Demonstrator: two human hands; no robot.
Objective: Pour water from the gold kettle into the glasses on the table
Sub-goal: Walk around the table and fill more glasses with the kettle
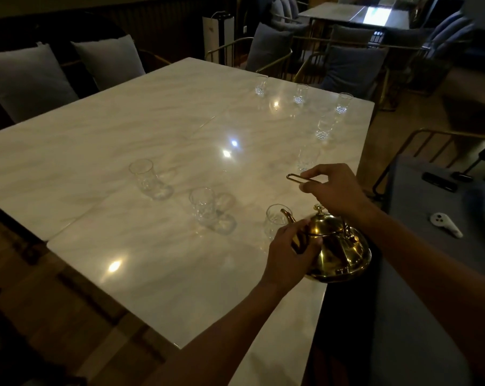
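Fingers of the right hand (332, 189) pinched the gold kettle (336, 246)'s thin handle (299, 178), lifted for carrying, while the left hand (290, 250) curled around its spout side, steadying it at the counter (152, 129)'s near edge, touching the closest glass (274, 221).

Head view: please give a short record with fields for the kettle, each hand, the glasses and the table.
kettle: gold kettle, near table edge, spout at the nearest glass
right hand: right hand grips the wire handle from above
left hand: left hand rests on the kettle's spout side
glasses: eight visible, all upright; fill level cannot be told
table: white marble table
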